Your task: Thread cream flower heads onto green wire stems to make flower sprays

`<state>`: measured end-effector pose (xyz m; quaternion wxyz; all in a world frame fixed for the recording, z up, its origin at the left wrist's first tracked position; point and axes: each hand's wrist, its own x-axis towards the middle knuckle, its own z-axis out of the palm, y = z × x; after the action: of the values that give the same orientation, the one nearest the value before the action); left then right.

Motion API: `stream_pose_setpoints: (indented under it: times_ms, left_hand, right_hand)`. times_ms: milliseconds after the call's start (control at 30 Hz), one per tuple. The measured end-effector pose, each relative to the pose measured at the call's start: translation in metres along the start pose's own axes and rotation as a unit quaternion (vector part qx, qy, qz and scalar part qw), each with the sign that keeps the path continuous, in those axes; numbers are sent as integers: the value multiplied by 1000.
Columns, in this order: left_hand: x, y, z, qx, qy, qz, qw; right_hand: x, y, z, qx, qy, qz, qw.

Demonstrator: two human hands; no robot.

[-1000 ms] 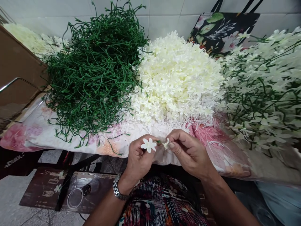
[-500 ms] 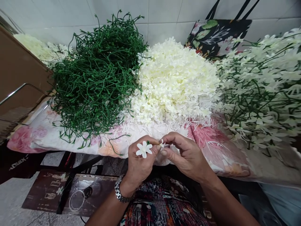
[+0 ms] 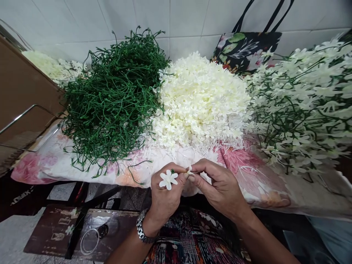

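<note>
My left hand [image 3: 165,200] is closed around an artificial flower stem, mostly hidden in the fingers. A white blossom [image 3: 168,179] on it shows over the back of the hand, with a bit of green beside it. My right hand [image 3: 221,185] pinches a small white artificial flower [image 3: 189,169] between thumb and forefinger. The fingertips of both hands meet at this flower, just above the cloth's front edge. Beyond them lie a heap of loose white blossoms [image 3: 200,99] and, to its left, a pile of green plastic stems [image 3: 112,95].
Finished-looking white flower sprays [image 3: 305,110] lie on the right. A floral cloth [image 3: 101,176] covers the table. At the back leans a black floral bag [image 3: 244,51]. A cardboard box [image 3: 27,84] and a metal wire frame [image 3: 22,113] stand at left. Below is a brown board [image 3: 115,223].
My right fingers have closed in on the small flower, and its thin white strands now show less. The hands stay together; the whole view has shifted slightly.
</note>
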<state>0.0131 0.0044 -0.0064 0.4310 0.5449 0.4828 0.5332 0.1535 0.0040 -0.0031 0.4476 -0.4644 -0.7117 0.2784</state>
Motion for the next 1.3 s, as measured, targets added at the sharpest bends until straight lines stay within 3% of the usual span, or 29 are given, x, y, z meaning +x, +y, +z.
stream_pose_setpoints:
  times_ms: [133, 233, 467, 667, 833, 1300]
  left_hand:
    - [-2, 2, -8, 15, -60, -36, 997]
    - [-5, 1, -12, -19, -64, -73, 995]
    - [-3, -2, -11, -58, -56, -5, 997]
    - [-4, -8, -11, -105, -37, -32, 993]
    - [-5, -8, -11, -117, -49, -14, 992]
    - [7, -6, -6, 45, -36, 86, 995]
  right_hand:
    - [-4, 4, -3, -16, 29, 12, 999]
    - [-3, 4, -8, -14, 27, 23, 999]
    - [8, -14, -22, 8, -8, -17, 1000]
    - [11, -23, -26, -6, -57, -44, 997]
    - [11, -26, -22, -59, -60, -71, 994]
    - [16, -14, -17, -95, -67, -87, 989]
